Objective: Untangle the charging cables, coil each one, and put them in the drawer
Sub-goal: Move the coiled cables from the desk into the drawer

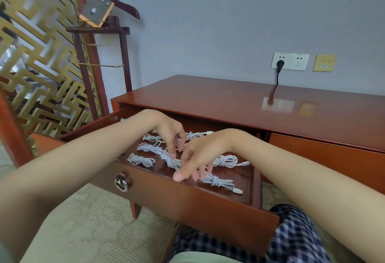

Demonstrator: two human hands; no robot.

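Note:
The reddish wooden drawer (pixel 187 198) is pulled out of the desk. Several white coiled charging cables lie on its floor. One bundle (pixel 173 161) lies in the middle, and the fingertips of my left hand (pixel 168 131) touch it from above. My right hand (pixel 195 158) hangs over the same bundle with fingers pointing down and loosely spread, its thumb near the drawer front. Other bundles lie at the left (pixel 141 160), the front right (pixel 218 182) and the right (pixel 226 160). Whether either hand pinches the middle bundle is unclear.
The glossy desk top (pixel 239 104) runs right behind the drawer. A black plug (pixel 280 63) sits in a wall socket above it. A dark wooden valet stand (pixel 100 54) and a gold lattice screen (pixel 37 64) are at the left. My checked trousers (pixel 291 237) are below the drawer.

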